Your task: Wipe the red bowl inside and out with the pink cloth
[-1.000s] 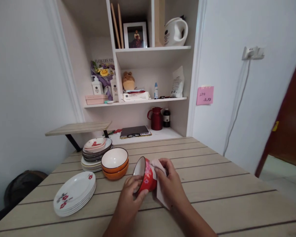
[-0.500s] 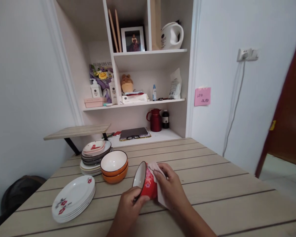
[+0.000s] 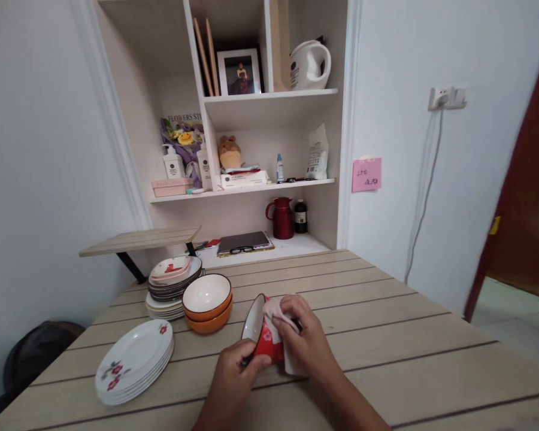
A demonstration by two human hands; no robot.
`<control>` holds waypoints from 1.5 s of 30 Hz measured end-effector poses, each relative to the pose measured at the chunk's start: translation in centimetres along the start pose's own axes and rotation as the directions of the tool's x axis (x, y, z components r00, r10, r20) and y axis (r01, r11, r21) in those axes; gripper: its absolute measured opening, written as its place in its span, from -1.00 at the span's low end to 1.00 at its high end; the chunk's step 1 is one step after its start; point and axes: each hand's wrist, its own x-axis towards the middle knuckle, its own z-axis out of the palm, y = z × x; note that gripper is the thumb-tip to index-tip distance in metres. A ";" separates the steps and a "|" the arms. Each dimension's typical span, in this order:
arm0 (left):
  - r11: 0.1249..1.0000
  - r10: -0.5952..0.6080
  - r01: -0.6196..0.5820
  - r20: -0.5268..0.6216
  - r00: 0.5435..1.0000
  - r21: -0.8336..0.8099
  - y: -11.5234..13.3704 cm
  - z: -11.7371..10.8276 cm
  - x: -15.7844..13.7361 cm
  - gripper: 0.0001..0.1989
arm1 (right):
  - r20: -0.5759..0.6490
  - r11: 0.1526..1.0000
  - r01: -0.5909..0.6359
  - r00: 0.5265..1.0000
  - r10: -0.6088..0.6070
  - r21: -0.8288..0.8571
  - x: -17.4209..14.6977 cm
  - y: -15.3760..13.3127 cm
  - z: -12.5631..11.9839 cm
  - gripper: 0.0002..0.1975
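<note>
A red bowl (image 3: pixel 269 349) with a pink flower pattern and a white inside is tipped on its side above the table, its mouth facing left. My left hand (image 3: pixel 240 365) grips its lower rim, thumb on the outside. In my right hand (image 3: pixel 306 338) is a pale pink cloth (image 3: pixel 291 358), pinched and pressed against the bowl's red outer wall. Left of my hands stand two stacked orange bowls (image 3: pixel 208 323) with white insides. Closer to me on the left lies a stack of white plates (image 3: pixel 137 353) with red flowers.
Behind the orange bowls is a mixed stack of plates and small dishes (image 3: pixel 173 281). A small raised wooden shelf (image 3: pixel 141 239) stands at the back left. A laptop (image 3: pixel 245 242) with glasses and a red jug (image 3: pixel 282 218) sit at the back, below the shelving.
My right hand has shifted slightly left over the bowl, bunching the cloth and bringing it nearer the rim. My left hand keeps its hold on the bowl.
</note>
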 end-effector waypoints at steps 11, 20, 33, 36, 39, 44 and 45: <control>1.000 -0.028 0.028 -0.001 1.000 -0.005 -0.2 -0.2 -0.1 -0.47 | -0.007 1.000 -0.015 1.000 0.015 0.011 0.0 0.3 0.1 -0.96; 0.999 -0.043 0.043 0.017 0.999 -0.032 -0.9 0.0 -0.1 -0.52 | -0.038 0.995 -0.095 0.995 0.095 -0.003 0.2 0.7 0.0 -0.87; 0.994 -0.075 0.078 0.050 0.996 -0.071 -0.6 -0.1 -0.1 -0.52 | -0.013 0.998 -0.057 0.998 0.057 -0.001 0.3 0.8 -0.1 -0.89; 0.995 -0.058 0.061 0.044 0.997 -0.084 -0.7 0.0 0.0 -0.53 | 0.013 1.000 0.006 1.000 -0.007 0.004 0.2 0.5 0.0 -0.98; 0.995 -0.060 0.060 0.002 0.998 -0.074 -0.7 0.0 0.0 -0.57 | -0.009 0.999 -0.036 0.999 0.036 -0.008 0.1 0.4 0.1 -0.97; 0.997 0.077 -0.075 -0.091 0.993 0.032 -0.8 0.2 0.2 -0.73 | -0.045 0.991 -0.130 0.991 0.129 -0.021 0.1 1.1 0.1 -0.87; 0.994 0.100 -0.094 -0.108 0.989 0.059 -1.0 0.2 0.2 -0.68 | -0.053 0.990 -0.139 0.989 0.138 -0.024 0.1 1.3 0.1 -0.86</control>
